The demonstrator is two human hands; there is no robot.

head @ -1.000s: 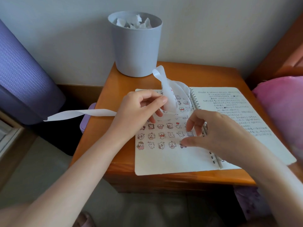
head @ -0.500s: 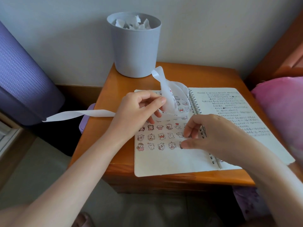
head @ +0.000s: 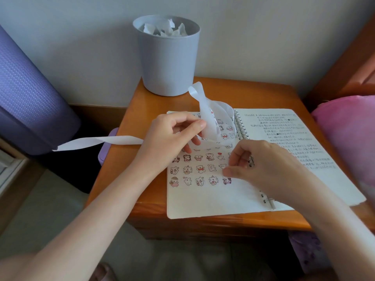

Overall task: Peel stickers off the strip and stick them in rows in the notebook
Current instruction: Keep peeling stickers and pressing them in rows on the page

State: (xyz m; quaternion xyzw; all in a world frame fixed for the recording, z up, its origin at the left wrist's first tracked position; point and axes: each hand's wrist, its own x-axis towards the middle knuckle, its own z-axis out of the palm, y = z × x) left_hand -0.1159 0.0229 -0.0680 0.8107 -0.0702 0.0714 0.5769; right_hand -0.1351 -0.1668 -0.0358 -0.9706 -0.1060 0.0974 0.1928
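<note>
Now, with the left hand (head: pixel 174 134) pinching the looped strip (head: pixel 211 118) above the notebook (head: pixel 203 201) and the right hand (head: pixel 263 165) pinching a sticker (head: pixel 226 181) at the bottom row's end, a hasty press could set it crooked.

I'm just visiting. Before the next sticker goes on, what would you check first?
1. Left hand pinches the sticker strip: ok.
2. Notebook lies open and flat on the table: ok.
3. Blank paper to the right of the scooter sticker in the bottom row: ok.
4. Scooter sticker flat and free of the right hand: cannot tell, the thumb is too close.
5. Strip's loose tail, hanging past the table's left edge, free of snags: cannot tell.
</note>
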